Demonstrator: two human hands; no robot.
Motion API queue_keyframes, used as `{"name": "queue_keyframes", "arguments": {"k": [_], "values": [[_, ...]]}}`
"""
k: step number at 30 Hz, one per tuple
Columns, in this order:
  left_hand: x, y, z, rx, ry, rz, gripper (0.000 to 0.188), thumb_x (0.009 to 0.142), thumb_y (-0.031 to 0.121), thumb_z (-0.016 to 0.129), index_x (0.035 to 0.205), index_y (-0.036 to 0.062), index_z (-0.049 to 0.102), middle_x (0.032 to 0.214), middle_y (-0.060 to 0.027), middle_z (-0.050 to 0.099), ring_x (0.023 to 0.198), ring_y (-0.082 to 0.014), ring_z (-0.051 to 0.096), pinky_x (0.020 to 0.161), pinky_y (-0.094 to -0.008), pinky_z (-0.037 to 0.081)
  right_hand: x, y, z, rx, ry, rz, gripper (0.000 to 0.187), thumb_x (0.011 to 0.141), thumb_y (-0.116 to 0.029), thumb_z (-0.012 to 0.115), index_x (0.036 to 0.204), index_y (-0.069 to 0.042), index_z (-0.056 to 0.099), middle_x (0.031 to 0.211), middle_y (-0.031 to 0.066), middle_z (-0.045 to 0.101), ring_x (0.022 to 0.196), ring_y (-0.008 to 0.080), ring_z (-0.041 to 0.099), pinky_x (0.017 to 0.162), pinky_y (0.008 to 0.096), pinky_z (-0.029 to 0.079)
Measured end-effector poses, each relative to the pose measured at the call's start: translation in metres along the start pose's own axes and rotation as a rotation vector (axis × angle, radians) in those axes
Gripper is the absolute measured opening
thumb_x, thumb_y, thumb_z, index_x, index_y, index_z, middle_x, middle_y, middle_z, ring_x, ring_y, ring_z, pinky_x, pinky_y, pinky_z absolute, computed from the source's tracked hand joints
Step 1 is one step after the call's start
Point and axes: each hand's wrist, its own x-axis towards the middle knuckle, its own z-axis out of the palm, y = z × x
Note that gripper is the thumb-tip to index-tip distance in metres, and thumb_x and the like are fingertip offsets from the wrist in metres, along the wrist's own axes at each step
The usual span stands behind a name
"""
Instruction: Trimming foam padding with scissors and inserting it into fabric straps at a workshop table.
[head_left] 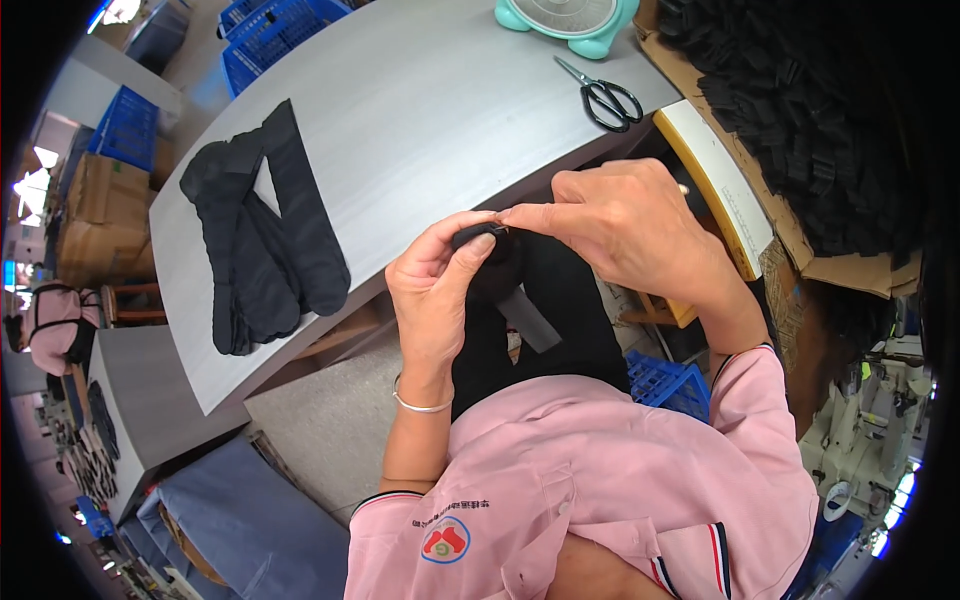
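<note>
Above my lap, my left hand (435, 280) is closed, pinching the rolled edge of a black sock (478, 236) between thumb and fingers. A thin, see-through dark length (530, 320) hangs below it over my black trousers. My right hand (625, 220) meets it from the right, index finger stretched to the sock's edge by the left fingertips. Its other fingers are curled in, and whatever they grip is hidden. On the grey table (400, 110) to the left lie several flat black socks (265, 240), overlapping in a fanned pile.
Black-handled scissors (608, 104) lie at the table's right end, near a turquoise fan (570, 20). A large heap of black pieces (790, 120) fills a cardboard box at right. Blue crates (270, 45) stand beyond the table; another blue basket (668, 383) sits low by my right side.
</note>
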Motion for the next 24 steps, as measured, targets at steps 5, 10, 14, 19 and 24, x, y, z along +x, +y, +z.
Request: {"name": "queue_keyframes", "arguments": {"k": [5,10,14,19,24], "values": [[0.005,0.004,-0.004,0.007,0.021,-0.037,0.021,0.091,-0.002,0.068,0.111,-0.0069,0.069,0.100,-0.0104,0.072,0.091,-0.0119,0.067,0.085,-0.0236,0.053,0.012,0.003,0.021,0.046,0.152,-0.027,0.021,0.081,-0.011,0.068,0.100,-0.018,0.073,0.068,0.0022,0.059,0.058,0.0228,0.062,0.050,0.0343,0.046],[0.024,-0.003,-0.013,0.009,0.106,-0.086,0.023,0.091,0.002,0.069,0.111,-0.0080,0.066,0.099,-0.0116,0.073,0.089,-0.0136,0.068,0.084,-0.0250,0.054,0.020,0.010,0.071,0.321,0.372,0.205,0.014,0.082,-0.013,0.075,0.096,-0.012,0.074,0.069,0.0022,0.065,0.057,0.0178,0.062,0.053,0.0299,0.047],[0.059,0.004,-0.022,-0.019,0.209,-0.072,0.025,0.091,0.009,0.071,0.110,-0.0070,0.066,0.099,-0.0127,0.073,0.087,-0.0126,0.068,0.081,-0.0236,0.053,0.038,0.025,0.087,0.935,0.152,0.593,0.028,0.082,-0.028,0.080,0.087,-0.002,0.070,0.061,0.0007,0.055,0.057,0.0058,0.048,0.053,0.0252,0.038],[0.088,-0.015,-0.021,-0.067,0.225,0.041,0.033,0.092,0.012,0.071,0.118,-0.0065,0.063,0.107,-0.0115,0.071,0.096,-0.0132,0.066,0.087,-0.0246,0.051,0.069,0.041,0.110,0.951,0.114,0.587,0.034,0.083,-0.028,0.080,0.071,-0.002,0.062,0.060,-0.0026,0.048,0.057,0.0049,0.042,0.051,0.0261,0.036],[0.058,-0.068,-0.037,-0.262,0.069,-0.382,0.039,0.096,0.024,0.067,0.127,0.0000,0.057,0.112,-0.0065,0.068,0.100,-0.0120,0.065,0.090,-0.0303,0.052,0.094,0.079,0.135,1.366,0.282,0.719,0.024,0.084,-0.021,0.079,0.085,0.002,0.071,0.078,0.0027,0.069,0.069,0.0077,0.061,0.062,0.0227,0.049]]}}
